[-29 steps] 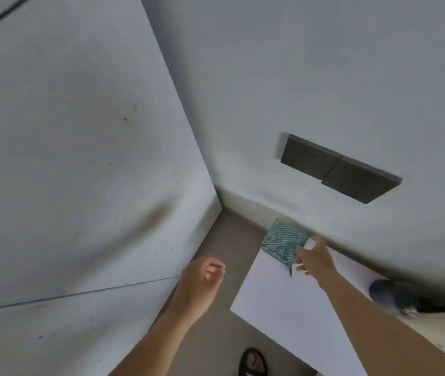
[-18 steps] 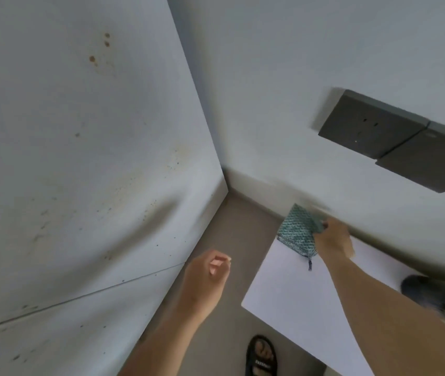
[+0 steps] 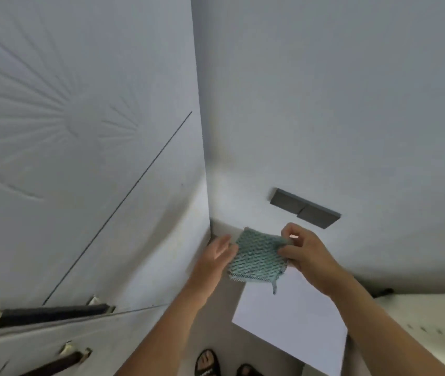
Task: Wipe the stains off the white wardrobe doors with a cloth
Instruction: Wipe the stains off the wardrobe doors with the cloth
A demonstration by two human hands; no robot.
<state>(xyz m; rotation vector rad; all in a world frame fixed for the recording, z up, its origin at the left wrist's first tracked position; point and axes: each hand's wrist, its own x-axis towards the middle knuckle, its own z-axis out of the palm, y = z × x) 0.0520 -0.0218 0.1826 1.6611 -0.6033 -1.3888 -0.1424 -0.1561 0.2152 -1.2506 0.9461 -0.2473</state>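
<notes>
Two hands ready the cloth (image 3: 256,260), right hand (image 3: 308,253) pinching its corner, left hand (image 3: 213,263) flat against it; fold it firm before wiping the wardrobe door (image 3: 80,164).

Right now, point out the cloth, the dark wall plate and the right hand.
cloth (image 3: 258,260): head view, middle of its weave.
dark wall plate (image 3: 287,201): head view, left panel face.
right hand (image 3: 308,253): head view, back of hand.

Both arms bare, come up from near edge and point to far corner. Left forearm leans right, right forearm leans left. Hands close together. Left hand (image 3: 214,257): fingers straight, a bit blurry, flat by left edge of cloth (image 3: 258,257). Right hand (image 3: 305,253): fingers curled, thumb and fingers pinch far right corner of cloth.
</notes>
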